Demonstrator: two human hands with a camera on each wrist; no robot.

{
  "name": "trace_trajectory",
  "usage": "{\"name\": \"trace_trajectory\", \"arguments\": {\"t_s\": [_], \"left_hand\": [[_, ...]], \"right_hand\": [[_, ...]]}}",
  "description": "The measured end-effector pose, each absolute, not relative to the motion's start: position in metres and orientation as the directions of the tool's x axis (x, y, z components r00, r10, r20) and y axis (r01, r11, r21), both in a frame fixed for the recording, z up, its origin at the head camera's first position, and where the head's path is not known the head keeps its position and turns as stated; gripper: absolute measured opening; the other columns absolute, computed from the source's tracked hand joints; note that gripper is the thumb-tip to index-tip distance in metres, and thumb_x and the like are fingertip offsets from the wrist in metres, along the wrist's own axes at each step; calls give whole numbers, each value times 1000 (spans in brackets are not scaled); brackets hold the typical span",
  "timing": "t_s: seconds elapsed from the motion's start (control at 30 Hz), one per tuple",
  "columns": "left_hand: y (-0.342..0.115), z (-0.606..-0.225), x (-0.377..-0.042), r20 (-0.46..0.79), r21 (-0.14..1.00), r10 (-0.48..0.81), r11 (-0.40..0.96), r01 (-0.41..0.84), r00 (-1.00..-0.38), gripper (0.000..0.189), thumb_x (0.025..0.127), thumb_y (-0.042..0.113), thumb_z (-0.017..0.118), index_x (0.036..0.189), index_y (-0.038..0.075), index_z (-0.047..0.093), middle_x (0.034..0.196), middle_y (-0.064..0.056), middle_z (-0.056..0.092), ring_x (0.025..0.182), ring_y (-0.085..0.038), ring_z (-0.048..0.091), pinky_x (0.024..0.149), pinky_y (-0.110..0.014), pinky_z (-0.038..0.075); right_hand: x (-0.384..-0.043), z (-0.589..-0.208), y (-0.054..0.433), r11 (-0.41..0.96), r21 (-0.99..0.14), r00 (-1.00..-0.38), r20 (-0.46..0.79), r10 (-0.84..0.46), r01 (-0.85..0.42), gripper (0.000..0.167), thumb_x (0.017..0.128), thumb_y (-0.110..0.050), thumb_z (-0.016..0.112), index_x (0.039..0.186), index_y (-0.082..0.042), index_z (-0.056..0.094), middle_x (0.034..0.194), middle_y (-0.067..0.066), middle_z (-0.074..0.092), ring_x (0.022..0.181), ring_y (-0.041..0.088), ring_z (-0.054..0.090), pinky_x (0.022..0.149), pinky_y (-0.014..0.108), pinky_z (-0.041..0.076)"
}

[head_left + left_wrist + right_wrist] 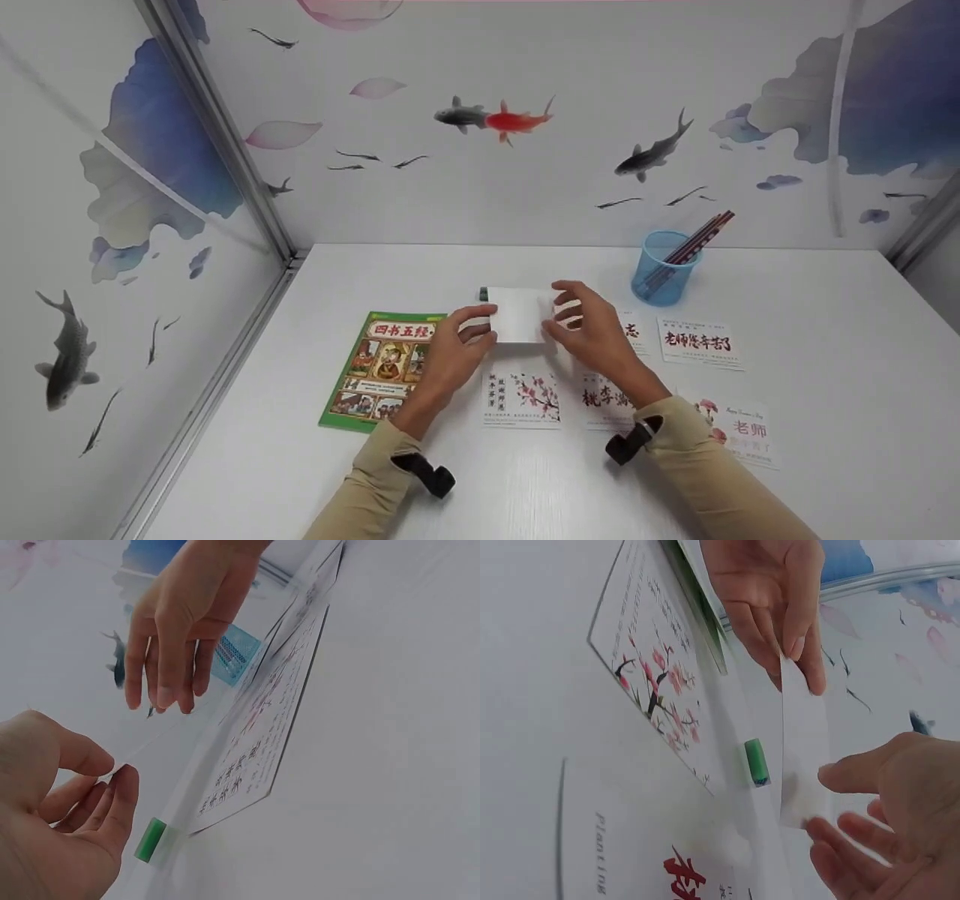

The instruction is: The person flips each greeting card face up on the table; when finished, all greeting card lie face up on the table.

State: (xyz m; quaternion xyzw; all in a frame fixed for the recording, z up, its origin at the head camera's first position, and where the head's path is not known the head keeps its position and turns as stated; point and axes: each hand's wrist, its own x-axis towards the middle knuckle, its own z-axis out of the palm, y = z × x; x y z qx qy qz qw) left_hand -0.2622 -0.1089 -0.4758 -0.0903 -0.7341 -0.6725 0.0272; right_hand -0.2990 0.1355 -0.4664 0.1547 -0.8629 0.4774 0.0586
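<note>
A blank white card point(516, 315) is held up above the table, between my two hands in the head view. My left hand point(459, 349) pinches its left edge between thumb and fingers. At the opposite edge is my right hand point(596, 330), fingers spread and relaxed, with the thumb tip point(829, 776) right at the card's edge in the right wrist view. Below the held card lies a printed card with pink blossoms point(523, 400). Behind the held card, mostly hidden in the head view, a small green cylinder point(757, 762) rests on the table.
A green-bordered picture book point(360, 367) lies left, partly under my left forearm. More printed cards lie to the right, including one with dark red lettering point(701, 343) and one with pink flowers point(750, 431). A blue mesh cup point(660, 277) with pencils point(701, 238) stands behind them.
</note>
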Motion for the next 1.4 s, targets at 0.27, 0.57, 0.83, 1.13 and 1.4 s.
{"name": "trace_trajectory", "arguments": {"t_s": [0.27,0.57,0.83,1.13,1.4], "left_hand": [[-108,-481,-263,185,982,87,18,187,-979,41,102,-2,67,143,2,63,151,-18,58,132,-36,67,104,-34,61],[-97,-481,-255,173,974,205,108,198,-963,47,113,39,58,149,10,64,155,-18,59,150,-33,55,124,-45,47],[-93,-479,-253,131,991,277,-34,127,-952,44,114,27,56,151,5,56,144,-16,65,136,-28,65,110,-38,59],[-95,-479,-256,81,996,276,-69,64,-958,43,115,31,53,148,5,61,134,-15,71,119,-35,74,102,-41,63],[-97,-480,-257,117,990,395,-123,74,-911,56,107,22,68,159,12,48,151,-14,57,131,-33,69,111,-48,58]], "right_hand": [[-284,-462,133,428,-878,-976,180,-122,-216,52,103,-25,75,149,-8,57,129,17,72,105,28,77,85,33,63],[-270,-465,112,302,-821,-869,412,-276,-485,37,104,-31,75,140,-22,69,138,1,69,96,16,73,74,28,61],[-268,-465,108,365,-735,-803,408,-434,-571,31,107,-21,71,137,-25,74,165,8,47,97,16,69,75,29,61],[-275,-464,118,500,-707,-866,387,-318,-500,64,99,-28,83,158,-24,57,163,3,52,76,13,62,67,26,54],[-274,-463,120,568,-755,-943,301,-140,-326,43,101,-46,77,132,-18,72,101,5,83,66,14,66,58,28,49]]}}
